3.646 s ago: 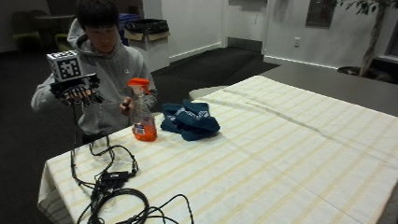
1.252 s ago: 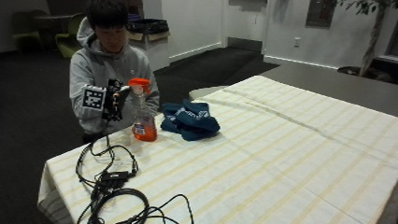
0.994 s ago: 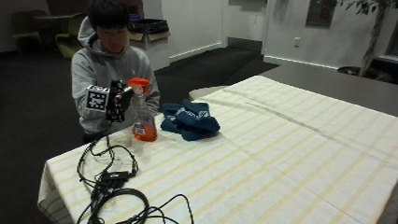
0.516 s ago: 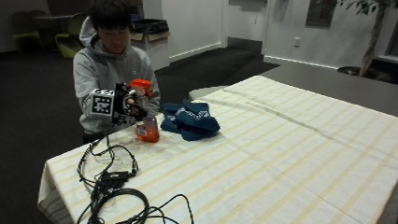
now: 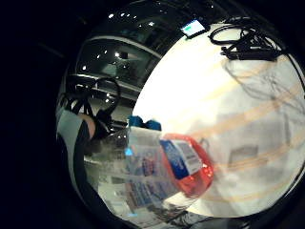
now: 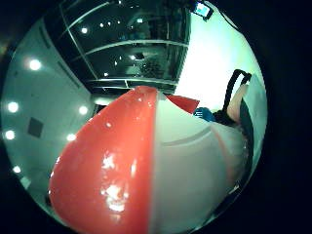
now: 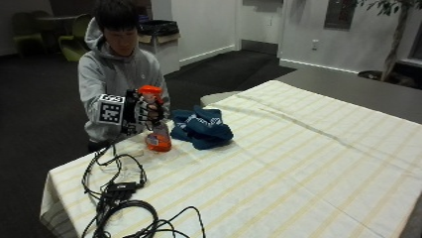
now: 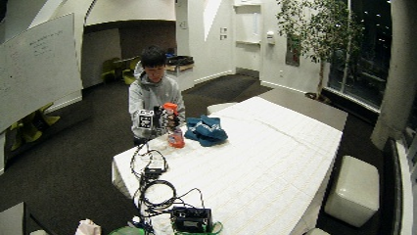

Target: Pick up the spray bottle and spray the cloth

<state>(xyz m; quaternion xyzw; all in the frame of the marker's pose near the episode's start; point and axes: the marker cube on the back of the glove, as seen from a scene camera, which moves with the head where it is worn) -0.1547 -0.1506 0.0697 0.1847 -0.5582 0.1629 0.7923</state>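
A clear spray bottle (image 7: 157, 134) with an orange trigger head and orange liquid stands near the far-left edge of the striped tablecloth (image 7: 296, 163). My gloved right hand (image 7: 141, 111) grips its neck just below the head, fingers curled round it. The bottle's base sits at the cloth-covered table; I cannot tell whether it is lifted. A crumpled blue cloth (image 7: 201, 128) lies just to the right of the bottle. The bottle's label and orange base (image 5: 176, 167) fill the little finger side palm view. Its orange and white head (image 6: 122, 170) fills the thumb side view, with a bit of blue cloth (image 6: 204, 114) behind.
Black cables (image 7: 122, 198) trail over the near-left corner of the table, down to a black device (image 8: 189, 218) at the front edge. A bare dark table (image 7: 342, 84) adjoins at the back right. The person stands at the table's left end.
My gloved hand came down from a raised position, moved right to the bottle and closed round its neck. The bottle and the cloth stayed where they were.
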